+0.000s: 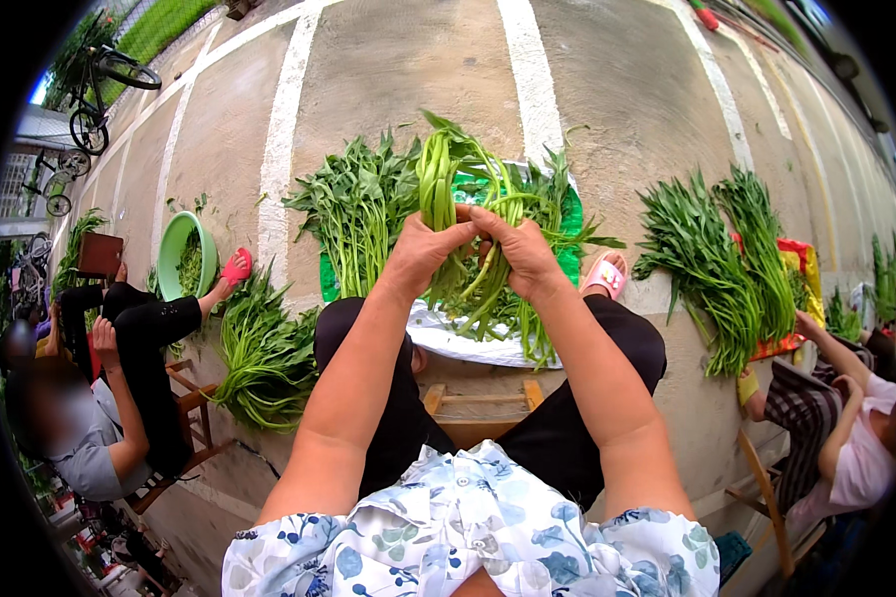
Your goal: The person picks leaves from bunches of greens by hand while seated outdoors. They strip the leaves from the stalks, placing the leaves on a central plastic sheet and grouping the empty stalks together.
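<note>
Bunch of long green leafy stems [436,189] at the centre of the dial, raised above a spread sheet and bent into an arch. The left hand [423,251] grasps its stems from seven o'clock; the right hand [520,254] grasps them from five o'clock, the fingertips of both meeting among the stems. Around the bunch: upright-leafed greens [353,224] at nine o'clock; the sheet's green part [571,227] at three, its white part [468,344] at six. Farther out: a pink sandal [609,277] at four; a loose heap of greens [259,353] at eight; a pale green basin [208,261] at nine; large leafy bundles [712,264] at three. Outermost: seated co-workers at eight [105,433] and four [856,438]; a bicycle [92,99] near ten.
</note>
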Tool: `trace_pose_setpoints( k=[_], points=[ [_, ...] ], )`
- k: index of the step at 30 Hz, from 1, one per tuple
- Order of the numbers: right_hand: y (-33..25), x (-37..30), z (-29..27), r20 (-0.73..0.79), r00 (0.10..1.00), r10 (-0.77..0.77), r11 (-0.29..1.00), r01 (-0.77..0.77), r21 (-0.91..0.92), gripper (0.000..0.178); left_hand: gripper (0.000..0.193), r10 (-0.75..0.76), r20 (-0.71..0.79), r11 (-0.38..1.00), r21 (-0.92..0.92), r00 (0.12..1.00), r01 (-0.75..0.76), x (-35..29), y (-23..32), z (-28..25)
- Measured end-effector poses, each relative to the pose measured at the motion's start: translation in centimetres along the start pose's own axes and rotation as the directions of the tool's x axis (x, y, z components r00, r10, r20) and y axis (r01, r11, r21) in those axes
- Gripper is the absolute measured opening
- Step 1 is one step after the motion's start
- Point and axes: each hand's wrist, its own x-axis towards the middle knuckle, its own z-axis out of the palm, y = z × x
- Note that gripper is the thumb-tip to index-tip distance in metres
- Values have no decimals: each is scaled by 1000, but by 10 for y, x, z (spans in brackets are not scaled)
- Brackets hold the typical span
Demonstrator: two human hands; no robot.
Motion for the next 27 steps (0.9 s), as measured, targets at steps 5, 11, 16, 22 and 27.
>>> trace_pose_setpoints(
  k=[5,11,16,22,27],
  points=[
    [-4,6,-5,-87,994,-65,997,61,-47,16,22,-38,55,999,15,998,37,-1,-3,-2],
    [-48,5,-38,-243,943,-228,935,282,217,11,26,-70,-167,971,-237,983,29,5,-2,-18],
    [-73,-6,-71,-369,861,-349,851,456,258,9,26,-59,-209,994,-99,976,39,1,6,-18],
    [-39,-12,-16,-113,986,-127,992,124,-30,22,31,-28,-28,976,-215,999,22,-1,5,-2],
    [-29,-7,-8,-24,993,-116,981,111,-160,22,22,-25,79,1000,11,997,24,-4,1,4]
  ],
)
